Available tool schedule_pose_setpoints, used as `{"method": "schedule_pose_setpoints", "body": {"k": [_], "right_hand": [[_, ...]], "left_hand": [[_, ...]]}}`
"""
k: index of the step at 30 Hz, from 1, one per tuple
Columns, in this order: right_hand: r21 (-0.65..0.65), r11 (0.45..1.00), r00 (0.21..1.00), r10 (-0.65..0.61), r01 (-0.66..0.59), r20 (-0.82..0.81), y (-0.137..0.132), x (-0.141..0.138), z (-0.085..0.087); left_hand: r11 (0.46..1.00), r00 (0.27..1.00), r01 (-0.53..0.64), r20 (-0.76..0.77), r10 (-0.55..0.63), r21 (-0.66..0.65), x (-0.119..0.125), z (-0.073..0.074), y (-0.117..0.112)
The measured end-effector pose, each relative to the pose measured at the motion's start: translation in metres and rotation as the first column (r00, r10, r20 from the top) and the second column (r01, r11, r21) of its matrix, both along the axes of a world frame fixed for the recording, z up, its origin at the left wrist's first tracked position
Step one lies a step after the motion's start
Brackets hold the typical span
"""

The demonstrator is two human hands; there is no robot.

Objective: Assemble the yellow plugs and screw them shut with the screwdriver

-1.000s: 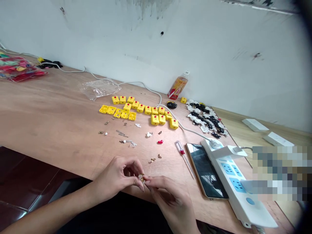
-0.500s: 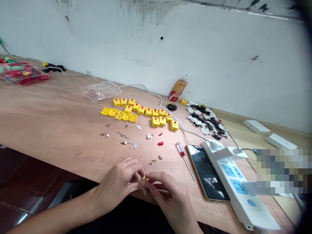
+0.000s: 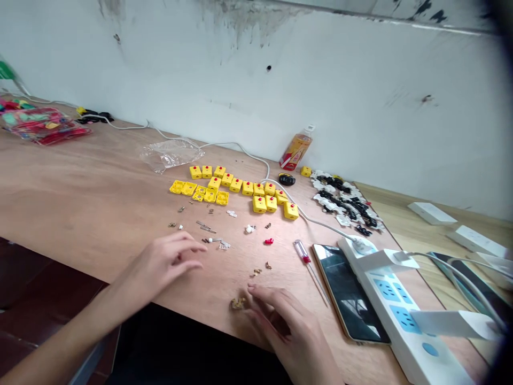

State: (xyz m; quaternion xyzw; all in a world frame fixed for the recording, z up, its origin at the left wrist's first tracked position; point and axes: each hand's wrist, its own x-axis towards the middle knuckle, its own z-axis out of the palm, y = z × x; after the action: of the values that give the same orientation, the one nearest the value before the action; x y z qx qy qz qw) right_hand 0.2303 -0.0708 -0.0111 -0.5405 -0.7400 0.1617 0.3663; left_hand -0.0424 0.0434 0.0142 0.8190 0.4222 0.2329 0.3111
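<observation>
A small brass-coloured metal part lies on the wooden table near its front edge. Just right of it is my right hand, fingers curved and apart, with nothing visible in them. My left hand hovers over the table further left, fingers stretched toward the small parts and holding nothing. Ahead of that hand lie thin metal strips and a clear plastic piece. Small brass bits and a red piece sit beyond my right hand.
Several yellow cases with red buttons and open yellow shells stand mid-table. To the right are a screwdriver, a phone and a power strip. A bottle stands by the wall, near black and white parts.
The brass part that both hands held together now rests on the table. My left hand has moved away to the left and opened; my right hand has let go and stays beside the part.
</observation>
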Motion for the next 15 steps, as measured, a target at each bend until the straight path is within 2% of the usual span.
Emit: {"method": "schedule_pose_setpoints", "body": {"k": [3, 5, 7, 11, 15], "right_hand": [[0.06, 0.998, 0.999, -0.032, 0.031, 0.029, 0.006, 0.008, 0.008], [0.118, 0.993, 0.996, -0.036, 0.027, 0.077, 0.014, 0.012, 0.013], [0.147, 0.989, 0.989, -0.024, 0.002, 0.148, 0.025, 0.012, 0.016], [0.129, 0.989, 0.932, 0.017, -0.068, 0.361, 0.049, -0.003, 0.015], [0.077, 0.977, 0.864, 0.139, -0.2, 0.484, 0.065, -0.024, 0.01]], "left_hand": [[0.961, 0.97, -0.224, -0.061, 0.236, 0.16, -0.033, 0.009, 0.019], [0.934, 0.946, -0.284, -0.095, 0.31, 0.217, -0.046, 0.011, 0.028], [0.941, 0.952, -0.254, -0.115, 0.284, 0.223, -0.049, 0.007, 0.032], [0.959, 0.968, -0.169, -0.144, 0.205, 0.228, -0.04, -0.008, 0.038], [0.945, 0.952, -0.222, -0.158, 0.264, 0.24, -0.036, -0.015, 0.044]]}}
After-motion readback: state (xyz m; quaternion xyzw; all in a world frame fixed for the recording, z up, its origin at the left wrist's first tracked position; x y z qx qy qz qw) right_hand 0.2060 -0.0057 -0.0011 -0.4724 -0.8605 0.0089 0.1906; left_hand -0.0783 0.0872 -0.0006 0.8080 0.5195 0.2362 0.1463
